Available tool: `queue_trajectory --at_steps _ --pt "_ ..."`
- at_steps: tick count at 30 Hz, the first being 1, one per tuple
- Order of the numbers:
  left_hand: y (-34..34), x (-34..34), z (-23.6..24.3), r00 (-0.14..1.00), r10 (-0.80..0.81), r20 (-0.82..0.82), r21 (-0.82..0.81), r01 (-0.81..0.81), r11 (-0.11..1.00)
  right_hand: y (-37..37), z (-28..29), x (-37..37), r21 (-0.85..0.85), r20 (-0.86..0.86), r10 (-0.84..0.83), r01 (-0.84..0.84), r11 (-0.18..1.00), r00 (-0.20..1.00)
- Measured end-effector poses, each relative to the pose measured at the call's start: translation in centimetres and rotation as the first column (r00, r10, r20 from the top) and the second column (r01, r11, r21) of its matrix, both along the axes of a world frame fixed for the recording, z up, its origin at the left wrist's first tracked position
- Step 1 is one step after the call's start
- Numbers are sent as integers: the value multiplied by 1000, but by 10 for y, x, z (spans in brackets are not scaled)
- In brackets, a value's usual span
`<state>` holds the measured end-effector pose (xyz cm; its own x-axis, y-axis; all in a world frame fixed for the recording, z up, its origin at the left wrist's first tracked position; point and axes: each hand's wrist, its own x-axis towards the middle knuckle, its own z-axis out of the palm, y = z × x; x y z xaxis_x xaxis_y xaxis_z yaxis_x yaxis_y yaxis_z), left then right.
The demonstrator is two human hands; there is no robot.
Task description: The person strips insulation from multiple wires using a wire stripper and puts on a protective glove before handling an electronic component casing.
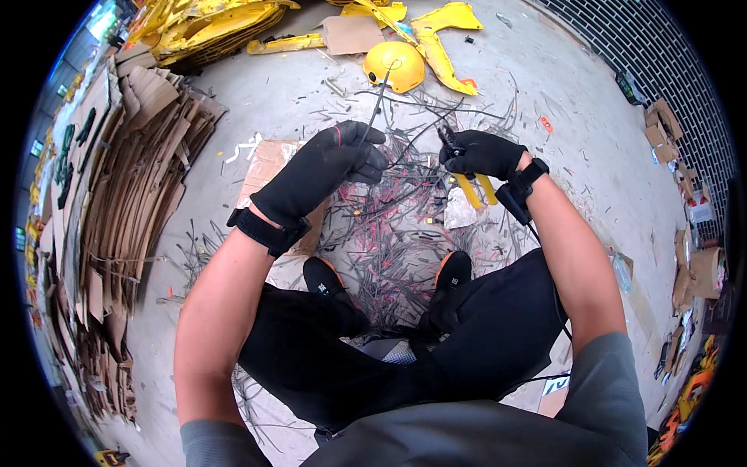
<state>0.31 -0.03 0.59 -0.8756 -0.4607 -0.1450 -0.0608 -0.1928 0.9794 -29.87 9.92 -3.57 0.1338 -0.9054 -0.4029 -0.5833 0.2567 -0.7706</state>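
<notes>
My left hand (350,156), in a black glove with a pink ring mark on one finger, is closed on a thin black cable (380,96) that sticks up past its fingers. To its right, my gloved right hand (478,154) grips cutting pliers (467,187) with a dark head and yellow handles, which hang below the hand. The two hands are apart. Cut bits of dark and reddish wire (393,218) litter the floor beneath them, with a white scrap (461,208) and a flat piece of cardboard (261,165) nearby.
Flattened cardboard (136,194) is stacked high at the left. Yellow plastic panels (202,27) and a yellow helmet-like shell (397,76) lie ahead. Opened boxes (663,128) line the brick-patterned wall at the right. My shoes (319,276) rest among the scraps.
</notes>
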Motion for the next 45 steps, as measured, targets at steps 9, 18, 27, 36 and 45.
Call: queue_trajectory --at_steps 9,18,27,36,45 --pt "-5 0 -21 998 27 58 -21 -26 999 -7 16 57 -227 125 30 -1 974 992" --pt "2 -12 -37 987 -149 62 -11 149 989 -21 16 73 -270 266 -117 190 944 957" --pt "5 -12 -2 973 220 -68 31 -218 975 -21 9 63 -347 407 -163 318 882 899" --pt "-26 29 12 902 303 -307 -140 -357 924 -17 -7 26 -339 361 -222 349 874 906" --pt "-16 26 -26 919 245 309 -831 136 539 -15 15 33 -237 431 -236 362 902 871"
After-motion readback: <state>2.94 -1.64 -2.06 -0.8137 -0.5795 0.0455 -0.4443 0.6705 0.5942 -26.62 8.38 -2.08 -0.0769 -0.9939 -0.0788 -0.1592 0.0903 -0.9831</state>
